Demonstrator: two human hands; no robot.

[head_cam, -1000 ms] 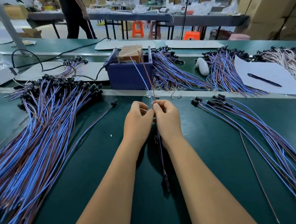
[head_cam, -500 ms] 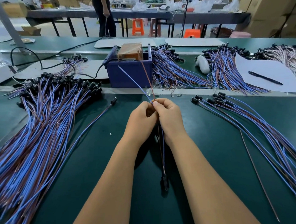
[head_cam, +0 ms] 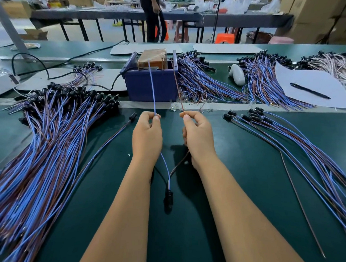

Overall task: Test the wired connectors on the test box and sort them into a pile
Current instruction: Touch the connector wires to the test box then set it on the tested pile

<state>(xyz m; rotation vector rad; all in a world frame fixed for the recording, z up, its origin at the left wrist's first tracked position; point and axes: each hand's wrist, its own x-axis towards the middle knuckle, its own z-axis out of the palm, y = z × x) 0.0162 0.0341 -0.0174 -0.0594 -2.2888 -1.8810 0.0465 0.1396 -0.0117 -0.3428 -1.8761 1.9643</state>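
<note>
The wired connector (head_cam: 168,196) hangs below both wrists, its black plug just above the green tabletop (head_cam: 248,167), and its two leads split upward — one to each hand. The left hand (head_cam: 147,137) pinches the blue lead (head_cam: 152,86) between thumb and forefinger, the other fingers (head_cam: 148,117) curled in; the right hand (head_cam: 197,136) pinches the brown lead (head_cam: 177,87) the same way. The two hands are apart, with a clear gap between the fingertips. Beyond the fingers both leads rise to the blue test box (head_cam: 151,86), which stands straight ahead of them; whether the ends touch its contacts cannot be told.

Left of the left hand lies a large pile (head_cam: 41,145) of blue and brown wires with black plugs at the far end, and one single wire (head_cam: 109,142) lies between that pile and the left fingers. Right of the right hand a smaller pile (head_cam: 296,146) fans out. Farther right, beyond it, a pen (head_cam: 310,90) rests on a white sheet (head_cam: 303,81) — and more wire bundles (head_cam: 202,84) lie beside the box.
</note>
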